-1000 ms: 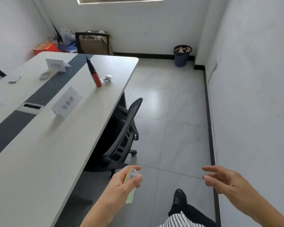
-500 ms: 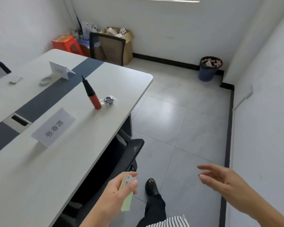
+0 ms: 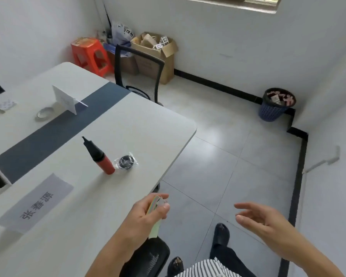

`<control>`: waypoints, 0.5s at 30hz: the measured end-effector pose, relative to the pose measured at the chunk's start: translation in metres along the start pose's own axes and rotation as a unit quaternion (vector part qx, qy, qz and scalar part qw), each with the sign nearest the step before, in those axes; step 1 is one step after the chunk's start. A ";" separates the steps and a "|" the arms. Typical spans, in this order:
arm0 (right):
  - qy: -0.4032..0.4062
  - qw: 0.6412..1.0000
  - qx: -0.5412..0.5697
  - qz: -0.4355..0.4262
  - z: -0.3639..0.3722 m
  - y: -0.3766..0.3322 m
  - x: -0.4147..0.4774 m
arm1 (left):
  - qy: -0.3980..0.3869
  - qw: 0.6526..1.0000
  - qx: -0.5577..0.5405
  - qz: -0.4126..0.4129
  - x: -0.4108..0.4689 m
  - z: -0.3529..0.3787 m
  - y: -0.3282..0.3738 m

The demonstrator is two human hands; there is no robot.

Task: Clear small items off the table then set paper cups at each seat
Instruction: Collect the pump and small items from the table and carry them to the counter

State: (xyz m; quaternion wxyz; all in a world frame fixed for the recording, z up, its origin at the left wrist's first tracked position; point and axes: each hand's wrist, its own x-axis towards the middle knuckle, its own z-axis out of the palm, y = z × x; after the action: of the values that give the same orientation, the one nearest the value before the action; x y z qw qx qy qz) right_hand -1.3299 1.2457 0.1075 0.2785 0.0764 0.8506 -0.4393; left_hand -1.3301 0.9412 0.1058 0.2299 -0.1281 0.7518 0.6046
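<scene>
Sticky-note pad (image 3: 155, 228) stays pinched in the left hand (image 3: 146, 216) beside the desk (image 3: 128, 120) edge, the right hand (image 3: 262, 220) spread and empty, while the red pump (image 3: 102, 158) and wrapped tape roll (image 3: 125, 161) now lie nearer, likely next to clear.

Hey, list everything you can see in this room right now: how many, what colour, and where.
table: one, white with a dark centre strip, left
balloon pump: one, red with black nozzle, on the table
wrapped roll: one, black in clear wrap, beside the pump
name cards: two, white, near edge and by the strip
tape roll: one, clear, table's far side
packet: one, white, table's far left
office chairs: at least two, black, table's far end and bottom edge
stool: one, orange-red, far corner
cardboard box: one, brown, back wall
waste basket: one, dark blue, right corner
paper pad: one, pastel, gripped beside the table edge
left hand: grips the pad
right hand: open, empty, over the floor
</scene>
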 end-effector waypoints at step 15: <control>-0.269 0.933 -0.195 -0.139 -0.067 -0.141 0.304 | 0.278 0.933 -0.179 -0.144 0.082 0.023 0.042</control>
State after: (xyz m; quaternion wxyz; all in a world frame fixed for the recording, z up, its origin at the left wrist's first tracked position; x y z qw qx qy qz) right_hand -1.6635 1.1787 0.0733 0.4423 -0.2199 0.8148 -0.3034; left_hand -1.4159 0.9799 0.0971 0.0690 -0.4368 0.6386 0.6298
